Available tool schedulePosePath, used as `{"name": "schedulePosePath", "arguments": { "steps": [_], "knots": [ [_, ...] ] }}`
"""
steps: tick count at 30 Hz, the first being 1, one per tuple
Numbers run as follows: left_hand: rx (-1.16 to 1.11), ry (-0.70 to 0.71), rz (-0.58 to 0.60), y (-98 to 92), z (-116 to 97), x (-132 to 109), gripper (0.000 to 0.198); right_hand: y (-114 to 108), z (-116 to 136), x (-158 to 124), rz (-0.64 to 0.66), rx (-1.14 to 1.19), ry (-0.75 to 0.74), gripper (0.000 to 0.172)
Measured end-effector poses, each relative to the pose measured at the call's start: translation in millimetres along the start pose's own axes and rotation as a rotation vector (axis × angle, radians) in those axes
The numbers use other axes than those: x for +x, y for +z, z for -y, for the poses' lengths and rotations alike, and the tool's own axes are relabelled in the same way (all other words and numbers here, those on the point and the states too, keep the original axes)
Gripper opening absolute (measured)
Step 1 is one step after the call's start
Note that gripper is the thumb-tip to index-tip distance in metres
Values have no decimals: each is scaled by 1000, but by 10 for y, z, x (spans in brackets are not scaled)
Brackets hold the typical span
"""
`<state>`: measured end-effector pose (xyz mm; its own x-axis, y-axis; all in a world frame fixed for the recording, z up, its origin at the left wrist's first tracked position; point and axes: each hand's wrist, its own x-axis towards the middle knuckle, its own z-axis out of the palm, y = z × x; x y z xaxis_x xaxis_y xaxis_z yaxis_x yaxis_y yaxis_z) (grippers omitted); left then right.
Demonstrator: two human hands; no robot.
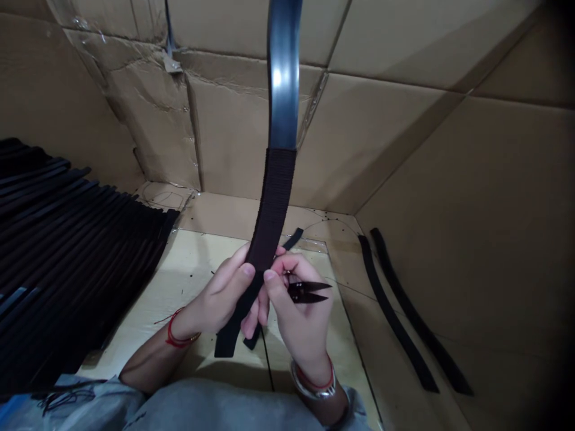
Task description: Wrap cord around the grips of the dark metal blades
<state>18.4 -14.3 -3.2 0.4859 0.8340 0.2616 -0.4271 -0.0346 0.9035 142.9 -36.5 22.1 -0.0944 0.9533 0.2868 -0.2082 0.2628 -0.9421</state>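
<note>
A long, curved black strip (284, 102) stands up in front of me, glossy at the top. Dark brown cord or ribbed wrapping (275, 197) covers its middle, and a flat matte black end (229, 338) hangs below my fingers. My left hand (227, 287) grips the strip at the lower edge of the wrapping, thumb in front. From the other side my right hand (300, 311) pinches the same spot. Small dark thread snips (309, 292) rest in the right hand, blades apart and pointing right. The fingers behind the strip are partly hidden.
A large stack of dark strips (81, 269) lies on the left. Two black strips (399, 317) rest at the right by the cardboard wall (476, 239). Another black strip (294, 239) lies behind my hands on the pale board (148, 311). Loose threads and specks are scattered around.
</note>
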Motion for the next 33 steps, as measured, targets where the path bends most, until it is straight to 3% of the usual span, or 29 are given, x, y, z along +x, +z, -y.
{"name": "schedulePosePath", "arguments": {
  "steps": [5, 11, 15, 22, 33],
  "knots": [
    [38, 8, -23, 12, -48, -29, 38, -25, 76, -18, 40, -40, 25, 18],
    [-26, 86, -114, -26, -127, -12, 33, -356, 253, 35, 218, -133, 93, 16],
    [19, 129, -162, -26, -126, 18, 35, -379, 236, 35, 111, -279, -14, 7],
    [81, 195, -214, 7, -106, 15, 34, -54, 92, -58, -35, -411, -341, 15],
    [104, 207, -200, -20, -90, 4, 34, -6, 83, -15, -77, -485, -361, 17]
  ]
}}
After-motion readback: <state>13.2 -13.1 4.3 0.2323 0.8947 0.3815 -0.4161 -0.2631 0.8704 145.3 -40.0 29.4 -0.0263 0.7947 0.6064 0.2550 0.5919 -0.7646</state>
